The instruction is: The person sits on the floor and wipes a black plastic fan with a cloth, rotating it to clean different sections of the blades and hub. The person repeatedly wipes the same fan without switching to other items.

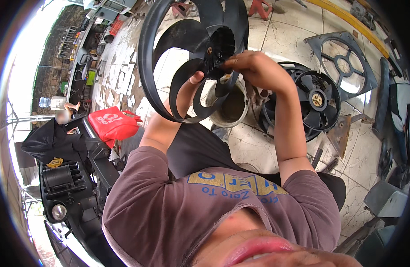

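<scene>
A large black ringed fan wheel [182, 38] is held up, tilted, in front of me. My left hand [196, 79] grips it from behind and below; its thumb shows between the blades beside the hub, and the other fingers are hidden. My right hand [256, 66] reaches in from the right with bent fingers pressed to the inside of the open hub [220, 46]. Whether those fingertips hold anything small is hidden. Below the fan stands a bucket [234, 109] with murky contents.
To the right, a smaller black fan assembly [317, 100] lies on the tiled floor, near a grey fan shroud [343, 64] and a brush [331, 165]. A red bag [113, 124] lies on a black vehicle [64, 180] at left, where another person is partly visible. Red stands [260, 9] stand farther off.
</scene>
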The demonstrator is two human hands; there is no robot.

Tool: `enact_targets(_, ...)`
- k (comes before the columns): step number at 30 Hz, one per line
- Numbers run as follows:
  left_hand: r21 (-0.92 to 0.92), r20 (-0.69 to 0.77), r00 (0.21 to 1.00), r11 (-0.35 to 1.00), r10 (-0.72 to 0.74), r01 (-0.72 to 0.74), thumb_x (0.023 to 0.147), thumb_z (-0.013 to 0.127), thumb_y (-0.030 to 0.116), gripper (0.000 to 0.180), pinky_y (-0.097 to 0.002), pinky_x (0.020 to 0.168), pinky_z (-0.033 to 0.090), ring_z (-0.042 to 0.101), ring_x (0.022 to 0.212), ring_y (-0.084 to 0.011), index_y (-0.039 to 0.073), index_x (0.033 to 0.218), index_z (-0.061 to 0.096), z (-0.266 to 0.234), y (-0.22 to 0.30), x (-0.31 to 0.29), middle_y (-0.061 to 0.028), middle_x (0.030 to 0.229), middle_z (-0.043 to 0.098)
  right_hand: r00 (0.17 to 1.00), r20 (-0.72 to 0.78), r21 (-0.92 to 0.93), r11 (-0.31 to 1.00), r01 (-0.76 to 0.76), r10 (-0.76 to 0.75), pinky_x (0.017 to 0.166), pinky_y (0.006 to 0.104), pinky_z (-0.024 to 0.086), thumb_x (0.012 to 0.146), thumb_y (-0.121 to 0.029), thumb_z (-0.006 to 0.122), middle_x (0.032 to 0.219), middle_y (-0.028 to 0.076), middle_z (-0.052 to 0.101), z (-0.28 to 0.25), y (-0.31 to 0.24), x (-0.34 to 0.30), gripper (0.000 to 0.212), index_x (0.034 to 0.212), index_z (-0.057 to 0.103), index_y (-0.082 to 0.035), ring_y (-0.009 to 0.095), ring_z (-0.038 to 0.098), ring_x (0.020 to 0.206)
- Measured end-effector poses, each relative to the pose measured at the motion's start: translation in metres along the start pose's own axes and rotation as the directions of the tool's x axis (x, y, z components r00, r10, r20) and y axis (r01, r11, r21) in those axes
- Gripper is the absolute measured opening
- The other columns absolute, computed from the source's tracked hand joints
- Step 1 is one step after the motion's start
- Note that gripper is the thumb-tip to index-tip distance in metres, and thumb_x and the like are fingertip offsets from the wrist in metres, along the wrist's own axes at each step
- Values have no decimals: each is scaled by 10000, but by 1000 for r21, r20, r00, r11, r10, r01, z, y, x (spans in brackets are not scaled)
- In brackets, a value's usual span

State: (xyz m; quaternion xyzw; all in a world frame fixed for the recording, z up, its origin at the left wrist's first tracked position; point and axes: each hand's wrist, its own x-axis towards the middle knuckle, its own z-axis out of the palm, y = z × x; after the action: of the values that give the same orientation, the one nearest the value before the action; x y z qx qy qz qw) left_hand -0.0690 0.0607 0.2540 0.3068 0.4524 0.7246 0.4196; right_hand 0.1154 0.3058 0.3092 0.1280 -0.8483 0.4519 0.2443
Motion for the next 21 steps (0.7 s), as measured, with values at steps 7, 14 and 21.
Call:
enact_targets(7, -10, -14, 1000, 1000, 1, -1, 821, 761, 618, 971, -450, 1086, 504, 632, 1232, -306, -50, 1464, 474, -2, 2, -13, -183, 1356, 621, 989, -105, 162, 980, 119, -103, 927, 418, 558, 800, 93, 668, 1123, 160, 763, 11, 1, 9, 406, 1179, 760, -22, 357, 711, 1039)
enact_targets(14, 2, 2, 999, 999, 37, -37, 825, 760, 612, 962, -447, 1082, 506, 634, 1229, -303, -49, 1462, 476, 5, 15, -4, -182, 1353, 623, 996, -38, -106, 991, 76, -80, 958, 434, 562, 747, 107, 622, 1172, 158, 753, 33, -16, 12, 486, 1182, 770, -50, 370, 697, 1074)
enact_targets(21, 26, 4, 999, 999, 34, -34, 828, 760, 606, 953, -444, 1078, 507, 635, 1226, -300, -49, 1460, 479, 6, 26, -16, -180, 1350, 625, 999, -39, -126, 992, -12, 7, 946, 418, 579, 782, 89, 601, 1212, 153, 746, 51, -27, 14, 517, 1266, 724, -43, 366, 704, 1104)
